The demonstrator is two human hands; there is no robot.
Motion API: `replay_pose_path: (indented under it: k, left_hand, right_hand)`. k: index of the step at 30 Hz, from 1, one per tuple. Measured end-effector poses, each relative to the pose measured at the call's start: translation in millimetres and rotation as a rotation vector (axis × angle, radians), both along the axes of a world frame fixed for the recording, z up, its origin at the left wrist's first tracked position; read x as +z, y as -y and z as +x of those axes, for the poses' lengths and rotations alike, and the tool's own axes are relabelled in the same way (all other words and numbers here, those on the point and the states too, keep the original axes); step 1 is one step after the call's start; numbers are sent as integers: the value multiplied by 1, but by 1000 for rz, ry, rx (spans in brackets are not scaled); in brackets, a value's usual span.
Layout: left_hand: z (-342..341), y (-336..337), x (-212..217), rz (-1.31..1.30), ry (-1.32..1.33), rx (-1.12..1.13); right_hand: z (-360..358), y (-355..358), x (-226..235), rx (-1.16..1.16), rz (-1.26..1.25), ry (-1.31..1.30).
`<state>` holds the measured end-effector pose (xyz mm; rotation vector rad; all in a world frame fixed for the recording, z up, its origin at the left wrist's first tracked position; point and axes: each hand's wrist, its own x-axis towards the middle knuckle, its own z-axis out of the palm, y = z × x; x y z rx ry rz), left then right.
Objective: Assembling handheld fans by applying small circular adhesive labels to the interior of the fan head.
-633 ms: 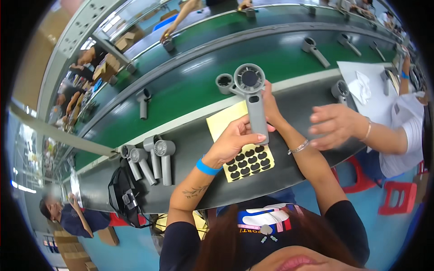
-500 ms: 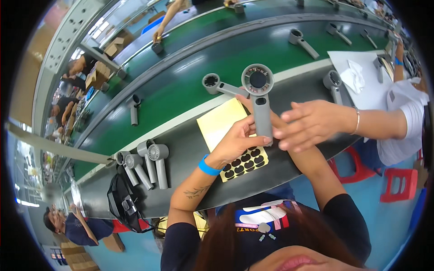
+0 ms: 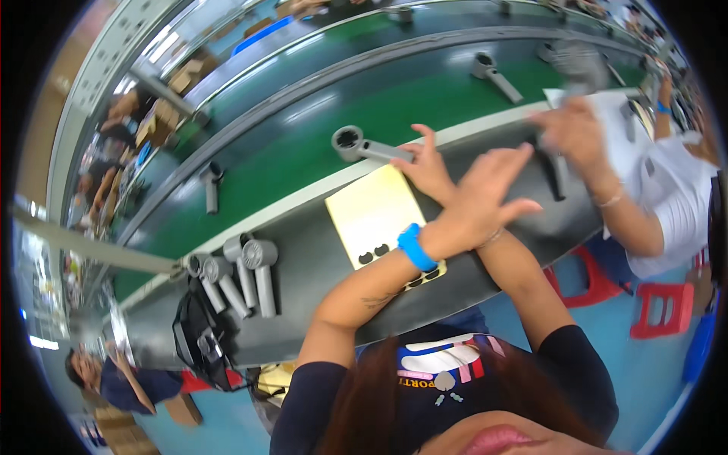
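Observation:
My left hand (image 3: 479,193), above a blue wristband, reaches across my right forearm. Its fingers are stretched out and its thumb stands apart, with nothing held. Beyond it, my right hand (image 3: 431,173) has its fingers about the handle end of a grey handheld fan (image 3: 348,142), whose round head lies over the green belt. Below that handle, a pale yellow sheet (image 3: 373,208) with black round stickers lies on the dark bench, partly covered by my left forearm. At the right, a co-worker's hand (image 3: 580,140) holds up another grey fan (image 3: 580,67), smeared by motion.
Several grey fans (image 3: 262,280) stand grouped on the bench at the left, beside a black bag (image 3: 199,326). More fans ride the green belt (image 3: 284,163). A grey fan (image 3: 558,171) lies near the co-worker. Red stools (image 3: 661,311) stand on the floor at right.
The upright fan has left my left hand and is now in the co-worker's raised hand. My left hand has opened and swung right. Fans on the belt have shifted left.

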<state>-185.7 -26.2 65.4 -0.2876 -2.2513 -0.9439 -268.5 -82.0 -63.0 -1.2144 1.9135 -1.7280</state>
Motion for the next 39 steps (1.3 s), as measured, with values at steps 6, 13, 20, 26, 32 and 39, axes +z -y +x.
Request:
replay_pose_path:
  k: [6,13,20,26,32,39]
  left_hand:
    - [65,8,-34,76,168,-199]
    - [136,60,-60,776,271,354]
    - [137,58,-25,1115,-163,97]
    - [155,47,-21,1195,-96,3]
    - [174,40,-26,1194,-12,68]
    - [187,40,-34,1557,-219,-136]
  right_hand:
    - [1,1,14,135,-67,361]
    - [51,-27,78,177,-376,467]
    - [123,-84,95,195,-466,342]
    - [143,-114,85,214,-422,149]
    - [155,-125,79,282,-396,-38]
    - [162,-109,96,162,-473,122]
